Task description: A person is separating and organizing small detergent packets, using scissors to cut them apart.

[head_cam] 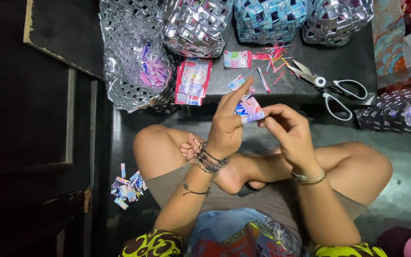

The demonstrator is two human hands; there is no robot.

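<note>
The folded wrapper strip, pinched between the left hand and right hand above the crossed legs, could spring open if a finger slips, with the scissors at two o'clock.

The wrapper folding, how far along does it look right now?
Done: a small pile of folded pieces lies by the knee, and woven foil baskets stand at the top. In hand: the left hand and right hand pinch one folded wrapper strip. Left: flat wrappers and a basket of wrappers are unfolded; scissors lie idle.
</note>
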